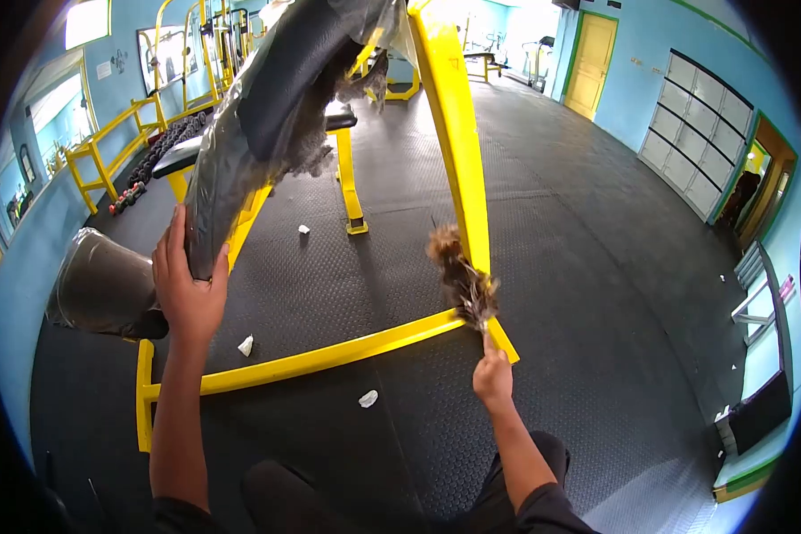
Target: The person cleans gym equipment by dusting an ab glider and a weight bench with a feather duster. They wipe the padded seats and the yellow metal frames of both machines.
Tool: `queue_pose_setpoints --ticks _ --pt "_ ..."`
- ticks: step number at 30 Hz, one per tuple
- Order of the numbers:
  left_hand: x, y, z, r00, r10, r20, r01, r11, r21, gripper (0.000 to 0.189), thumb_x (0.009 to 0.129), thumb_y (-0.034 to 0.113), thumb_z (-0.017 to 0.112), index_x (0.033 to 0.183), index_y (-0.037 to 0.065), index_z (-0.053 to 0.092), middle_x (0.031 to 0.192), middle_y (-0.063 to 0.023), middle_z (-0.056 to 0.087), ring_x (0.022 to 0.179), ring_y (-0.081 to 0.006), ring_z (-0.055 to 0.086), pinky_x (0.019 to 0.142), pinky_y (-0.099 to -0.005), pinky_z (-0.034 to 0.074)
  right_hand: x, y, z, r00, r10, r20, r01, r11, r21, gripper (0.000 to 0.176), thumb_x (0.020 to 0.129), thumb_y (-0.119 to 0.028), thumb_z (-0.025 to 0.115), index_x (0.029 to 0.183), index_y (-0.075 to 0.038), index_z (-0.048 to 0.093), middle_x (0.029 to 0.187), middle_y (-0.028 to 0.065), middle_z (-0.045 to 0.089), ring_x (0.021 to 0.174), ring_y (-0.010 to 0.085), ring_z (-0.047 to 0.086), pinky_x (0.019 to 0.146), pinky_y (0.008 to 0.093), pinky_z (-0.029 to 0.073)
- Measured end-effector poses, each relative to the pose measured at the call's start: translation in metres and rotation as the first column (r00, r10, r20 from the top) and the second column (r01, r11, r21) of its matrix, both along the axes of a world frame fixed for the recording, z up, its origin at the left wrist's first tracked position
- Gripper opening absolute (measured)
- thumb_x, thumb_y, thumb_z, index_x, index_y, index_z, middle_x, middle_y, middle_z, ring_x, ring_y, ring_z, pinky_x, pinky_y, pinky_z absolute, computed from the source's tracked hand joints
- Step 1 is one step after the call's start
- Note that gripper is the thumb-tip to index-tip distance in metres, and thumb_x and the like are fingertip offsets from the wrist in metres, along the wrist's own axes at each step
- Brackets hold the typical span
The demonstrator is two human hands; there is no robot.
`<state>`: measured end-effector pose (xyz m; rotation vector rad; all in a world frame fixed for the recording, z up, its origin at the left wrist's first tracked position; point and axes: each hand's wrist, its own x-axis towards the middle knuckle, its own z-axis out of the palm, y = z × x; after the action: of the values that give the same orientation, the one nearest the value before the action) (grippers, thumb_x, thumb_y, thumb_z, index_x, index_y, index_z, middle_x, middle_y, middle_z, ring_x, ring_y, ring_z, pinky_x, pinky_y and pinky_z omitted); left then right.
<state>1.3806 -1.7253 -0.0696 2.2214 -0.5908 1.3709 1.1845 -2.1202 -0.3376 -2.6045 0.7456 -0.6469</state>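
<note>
My left hand [190,276] rests on the lower end of a black padded cushion [214,191] wrapped in clear, torn plastic, its fingers spread along the edge. My right hand [493,374] is closed round the handle of a brown feather duster [463,278]. The duster's feathers touch or lie close against the foot of a yellow upright post [458,133], near where it meets the yellow floor bar [329,356]. A plastic-wrapped dark roller pad [107,285] is at the left, beside my left hand.
White scraps [368,399] lie on the black rubber floor [578,294]. A bench [348,178] stands behind the frame. Dumbbells [173,142] line the left wall. Grey lockers [696,133] and a yellow door [591,67] are at the right.
</note>
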Motion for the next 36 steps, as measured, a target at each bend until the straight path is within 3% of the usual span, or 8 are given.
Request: queue_pose_setpoints --ticks 12,14,16,22,26,27,31,36 --pt "0.0 0.0 0.002 0.998 -0.044 -0.041 0.043 0.999 -0.018 0.073 0.084 0.013 0.078 0.146 0.001 0.041 0.136 -0.02 0.055 0.127 -0.0334 0.054 0.109 -0.0422 0.04 0.006 0.003 -0.142 0.952 -0.224 -0.207 0.286 0.894 0.344 0.056 0.085 -0.008 0.05 0.14 -0.002 0.052 0.095 0.0307 0.067 0.09 0.045 0.066 0.085 0.0507 0.051" --pt "0.004 -0.002 0.0 0.995 -0.085 -0.06 0.081 0.995 -0.059 0.073 0.084 0.013 0.078 0.146 0.001 0.041 0.137 -0.0208 0.055 0.127 -0.0333 0.055 0.109 -0.0409 0.041 0.007 0.021 -0.153 0.966 -0.036 -0.255 0.154 0.874 0.461 0.06 0.083 -0.011 0.049 0.143 -0.008 0.051 0.101 0.0324 0.066 0.097 0.045 0.066 0.085 0.0503 0.051" --pt "0.005 0.001 -0.004 0.999 -0.019 -0.048 0.018 0.999 -0.036 0.072 0.085 0.012 0.077 0.146 0.0 0.04 0.137 -0.0217 0.055 0.126 -0.0327 0.056 0.107 -0.039 0.042 0.011 0.038 -0.169 0.986 0.168 -0.011 -0.135 0.825 0.549 0.062 0.083 -0.01 0.047 0.145 -0.012 0.05 0.104 0.0321 0.066 0.1 0.0445 0.066 0.088 0.0483 0.051" --pt "0.007 0.0 -0.004 0.997 -0.057 0.046 0.056 0.998 0.017 0.067 0.086 0.014 0.074 0.142 -0.004 0.043 0.134 -0.0237 0.057 0.122 -0.0336 0.059 0.103 -0.0388 0.045 0.013 0.083 -0.173 0.984 -0.022 -0.178 0.125 0.796 0.593 0.061 0.083 -0.012 0.047 0.145 -0.013 0.051 0.105 0.029 0.068 0.098 0.0428 0.066 0.091 0.0466 0.051" --pt "0.005 -0.003 -0.004 1.0 0.006 0.025 -0.006 1.0 0.011 0.067 0.086 0.017 0.075 0.141 -0.005 0.044 0.13 -0.0248 0.058 0.12 -0.0344 0.06 0.102 -0.0387 0.046 0.021 0.116 -0.167 0.983 0.178 -0.049 -0.115 0.798 0.592 0.061 0.087 -0.012 0.047 0.148 -0.007 0.046 0.096 0.0299 0.062 0.092 0.0436 0.062 0.088 0.0492 0.049" --pt "0.005 -0.003 -0.004 0.999 0.012 0.047 -0.013 1.0 0.019 0.067 0.086 0.018 0.075 0.141 -0.005 0.044 0.13 -0.0249 0.059 0.119 -0.0348 0.061 0.102 -0.0386 0.046 0.022 0.13 -0.171 0.998 0.061 -0.006 -0.046 0.807 0.589 0.061 0.088 -0.012 0.046 0.149 -0.008 0.044 0.095 0.0278 0.062 0.09 0.0429 0.061 0.088 0.0487 0.049" --pt "0.005 -0.002 -0.004 0.997 0.042 0.06 -0.044 0.998 0.034 0.068 0.086 0.021 0.075 0.14 -0.005 0.044 0.129 -0.025 0.059 0.118 -0.0356 0.061 0.102 -0.0388 0.047 0.011 0.165 -0.184 0.951 0.299 -0.072 -0.179 0.728 0.662 0.06 0.089 -0.012 0.045 0.149 -0.006 0.043 0.097 0.026 0.061 0.092 0.0421 0.06 0.087 0.0486 0.049" --pt "0.007 0.001 -0.007 0.997 0.075 0.033 -0.076 0.996 0.038 0.07 0.086 0.025 0.075 0.14 -0.006 0.043 0.129 -0.025 0.059 0.118 -0.0353 0.061 0.101 -0.0387 0.047 0.016 0.208 -0.183 0.957 0.281 -0.067 -0.156 0.696 0.701 0.06 0.09 -0.013 0.045 0.15 -0.009 0.043 0.097 0.0256 0.06 0.094 0.0412 0.06 0.088 0.048 0.049"
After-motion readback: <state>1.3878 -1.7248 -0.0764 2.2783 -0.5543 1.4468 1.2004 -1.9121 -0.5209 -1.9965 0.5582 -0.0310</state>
